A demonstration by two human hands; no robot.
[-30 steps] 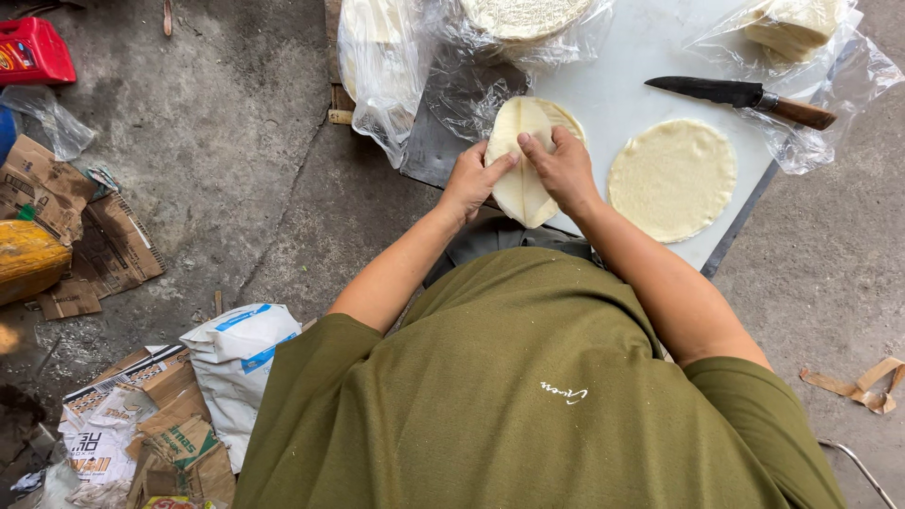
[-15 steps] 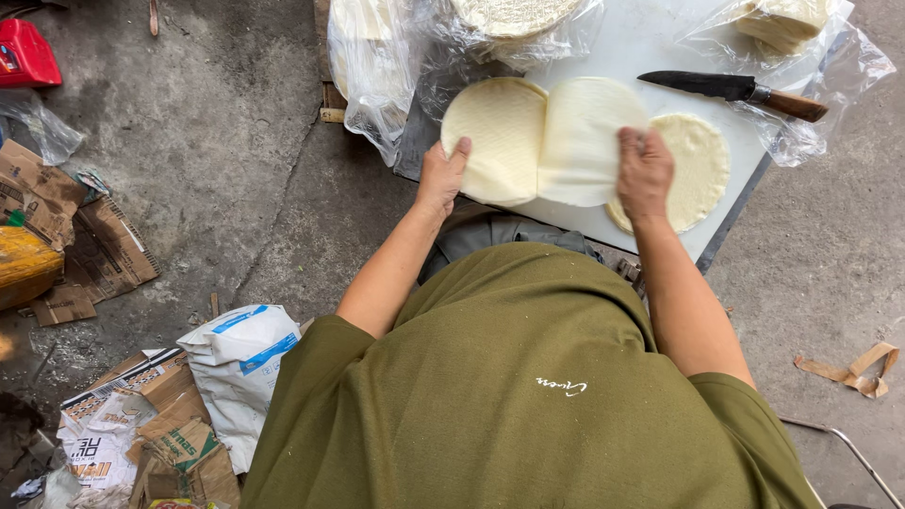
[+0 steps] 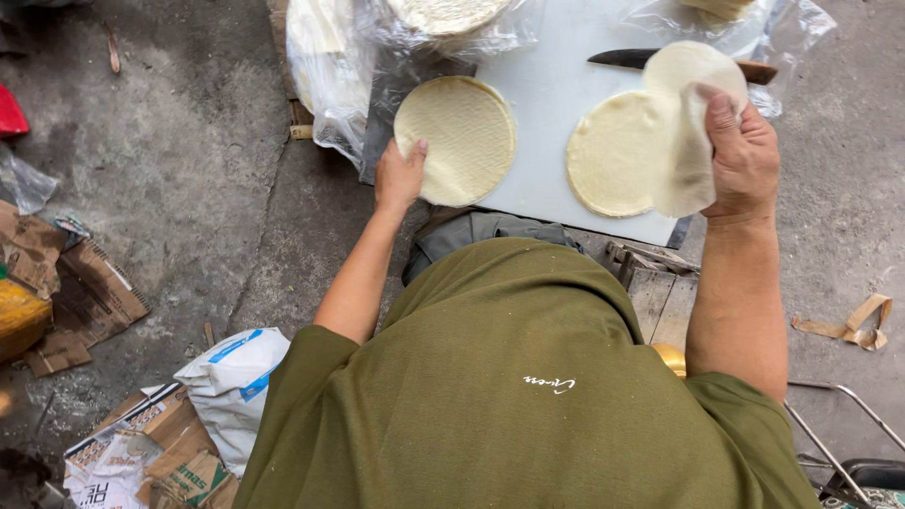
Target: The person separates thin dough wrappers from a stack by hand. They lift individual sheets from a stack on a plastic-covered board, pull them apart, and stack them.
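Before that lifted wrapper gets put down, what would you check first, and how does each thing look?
1. Right hand has a firm hold on the lifted wrapper: ok, pinched at its edge, hanging free.
2. Left hand steadies the left round: ok, fingers rest on its edge.
3. Left round lies flat on the board: ok.
4. Right round lies flat: ok where visible, partly hidden by the lifted wrapper.
5. Knife is away from both hands: ok, at the board's far edge, partly hidden.
6. Lifted wrapper is a single sheet: cannot tell.
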